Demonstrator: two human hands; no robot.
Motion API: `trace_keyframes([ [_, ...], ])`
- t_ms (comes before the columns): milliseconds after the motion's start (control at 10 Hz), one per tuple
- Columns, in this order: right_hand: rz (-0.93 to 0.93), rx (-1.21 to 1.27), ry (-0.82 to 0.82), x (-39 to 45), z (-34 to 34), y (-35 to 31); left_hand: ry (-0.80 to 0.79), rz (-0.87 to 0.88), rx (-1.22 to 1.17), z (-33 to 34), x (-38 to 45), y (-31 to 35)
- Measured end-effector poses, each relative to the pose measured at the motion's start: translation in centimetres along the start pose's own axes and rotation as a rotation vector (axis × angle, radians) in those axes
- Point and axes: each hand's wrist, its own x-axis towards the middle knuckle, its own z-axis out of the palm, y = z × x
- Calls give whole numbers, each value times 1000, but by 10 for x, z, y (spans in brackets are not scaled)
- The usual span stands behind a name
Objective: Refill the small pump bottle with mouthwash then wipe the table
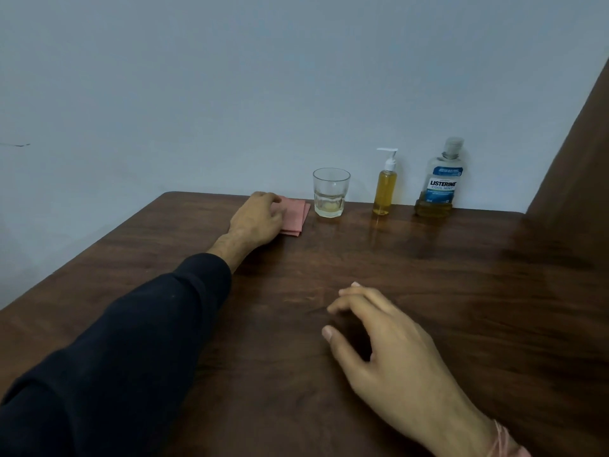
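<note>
A small pump bottle (385, 189) with yellow liquid and a white pump stands near the wall. To its right stands a Listerine mouthwash bottle (440, 183), cap on, with a little yellow liquid at its bottom. A folded pink cloth (296, 214) lies at the far edge of the dark wooden table (428, 291). My left hand (255, 219) lies on the cloth's left part, fingers curled over it. My right hand (379, 338) hovers low over the table's middle, fingers loosely bent, holding nothing.
A clear glass (330, 196) with a little pale liquid stands between the cloth and the pump bottle. A pale wall runs behind the table. A brown panel (576, 153) rises at the right edge.
</note>
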Motion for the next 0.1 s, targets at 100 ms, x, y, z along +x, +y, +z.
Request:
trace_keyframes([
  [100,32,-26,22,3,-3,1,-10,17,13,-2,-14,2],
])
